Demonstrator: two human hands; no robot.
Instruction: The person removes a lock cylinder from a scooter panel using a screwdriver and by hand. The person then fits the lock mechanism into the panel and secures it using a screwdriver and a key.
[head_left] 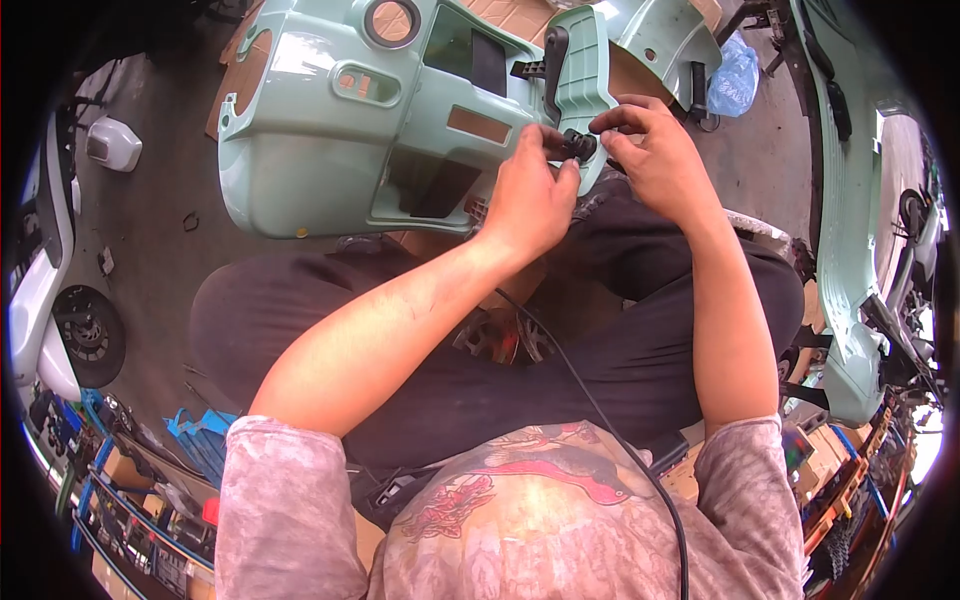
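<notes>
A large pale green plastic body panel (320, 140) lies across the top, with a hinged green flap (583, 65) raised at its right end. Against the flap's lower part sits a small black fitting (578, 145). My left hand (535, 190) pinches this fitting from the left, thumb and fingers around it. From the right, my right hand (655, 150) reaches to the flap's edge beside the fitting, thumb and index finger close together; what lies between them is too small to name. A black curved arm (555, 70) is attached to the flap above the fitting.
Another green panel (655, 45) and a blue plastic bag (735, 75) lie behind. A long green panel (845, 250) stands at the right. At the left are a wheel (88, 335) and a white part (113, 145). A black cable (600, 400) crosses my lap.
</notes>
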